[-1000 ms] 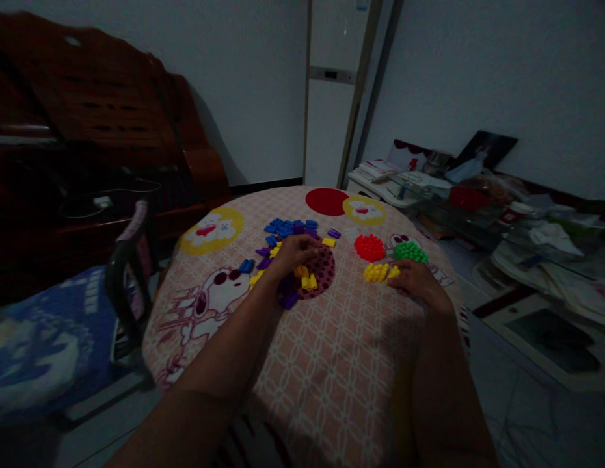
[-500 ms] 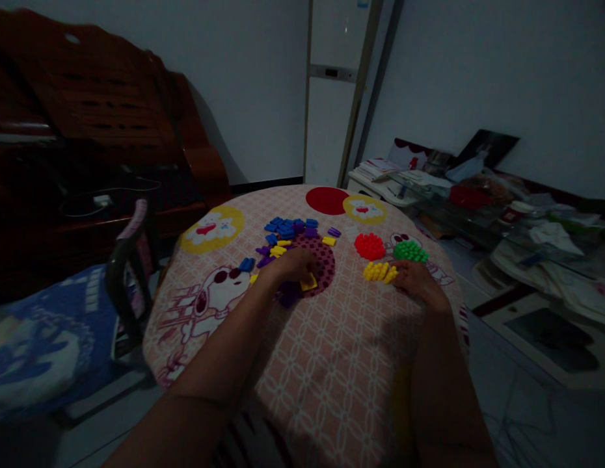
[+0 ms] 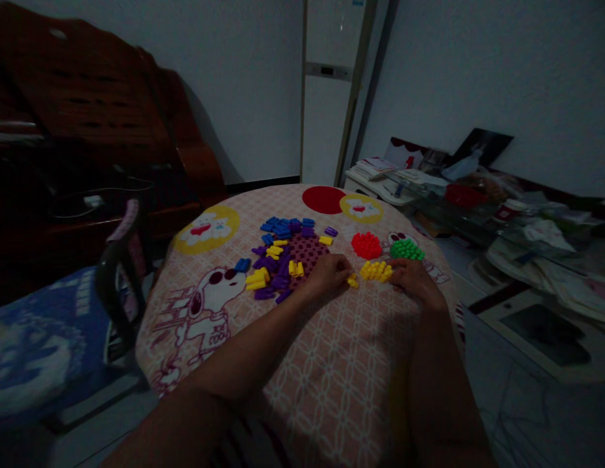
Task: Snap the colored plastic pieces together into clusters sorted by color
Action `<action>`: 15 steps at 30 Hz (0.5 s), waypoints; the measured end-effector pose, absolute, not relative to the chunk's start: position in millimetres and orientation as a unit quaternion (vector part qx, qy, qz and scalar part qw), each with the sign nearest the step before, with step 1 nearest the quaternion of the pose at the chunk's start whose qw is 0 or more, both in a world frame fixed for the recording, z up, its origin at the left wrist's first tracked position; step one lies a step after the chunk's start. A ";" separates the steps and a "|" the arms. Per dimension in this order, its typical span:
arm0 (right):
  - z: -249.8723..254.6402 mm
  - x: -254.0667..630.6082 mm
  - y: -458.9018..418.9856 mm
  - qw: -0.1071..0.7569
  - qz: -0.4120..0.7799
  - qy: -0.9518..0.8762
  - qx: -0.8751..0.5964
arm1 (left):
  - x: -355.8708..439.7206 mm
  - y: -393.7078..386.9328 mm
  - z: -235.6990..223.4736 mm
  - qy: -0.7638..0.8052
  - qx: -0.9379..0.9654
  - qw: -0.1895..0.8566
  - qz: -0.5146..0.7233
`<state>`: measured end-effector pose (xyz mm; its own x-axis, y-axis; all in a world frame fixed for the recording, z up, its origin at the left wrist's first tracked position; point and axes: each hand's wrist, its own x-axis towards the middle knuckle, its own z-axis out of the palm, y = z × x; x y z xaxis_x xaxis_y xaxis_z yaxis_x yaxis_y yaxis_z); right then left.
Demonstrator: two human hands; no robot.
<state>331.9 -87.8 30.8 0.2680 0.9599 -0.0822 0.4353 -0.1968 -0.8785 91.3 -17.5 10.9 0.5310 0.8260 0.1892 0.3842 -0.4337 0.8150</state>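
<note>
My left hand [image 3: 332,273] is closed in a pinch on a small yellow toy block [image 3: 352,281], low over the tablecloth. Just to its right stands a row of yellow blocks [image 3: 375,271] set side by side. My right hand [image 3: 414,281] has its fingertips closed on the right end of that row. Behind the row sit a round cluster of red blocks [image 3: 366,246] and a cluster of green blocks [image 3: 407,249]. Left of my left hand lie loose purple blocks [image 3: 281,281], yellow blocks [image 3: 257,279] and blue blocks [image 3: 282,227].
The round table [image 3: 326,364] has a patterned pink cloth. A chair with a blue cover [image 3: 39,338] stands at the left, before a carved wooden sofa [image 3: 112,110]. A cluttered glass-topped cabinet [image 3: 458,201] is at the right, and a tall white appliance [image 3: 326,117] stands behind.
My left hand has moved right, from the loose blocks to beside the yellow row, with a yellow block in its fingers. My right hand has stayed at the row's end.
</note>
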 end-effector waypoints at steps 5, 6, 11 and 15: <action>38.1 327.0 -88.8 0.431 0.301 -0.482 -0.701 | 97.0 -19.2 -1.3 0.346 0.719 0.518 0.308; 39.2 325.9 -89.3 0.434 0.303 -0.487 -0.695 | 98.6 -19.7 -4.3 0.338 0.703 0.542 0.313; 43.5 316.7 -92.1 0.402 0.344 -0.527 -0.665 | 105.1 -23.0 -16.2 0.329 0.689 0.540 0.354; 48.1 299.5 -92.9 0.288 0.359 -0.586 -0.667 | 104.3 -24.8 -19.6 0.326 0.696 0.536 0.349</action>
<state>299.5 -92.9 48.1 0.0551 0.9885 -0.1407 0.5746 -0.1467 -0.8052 104.3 -24.8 -19.6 0.5444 0.8276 0.1367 0.0792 -0.2129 0.9739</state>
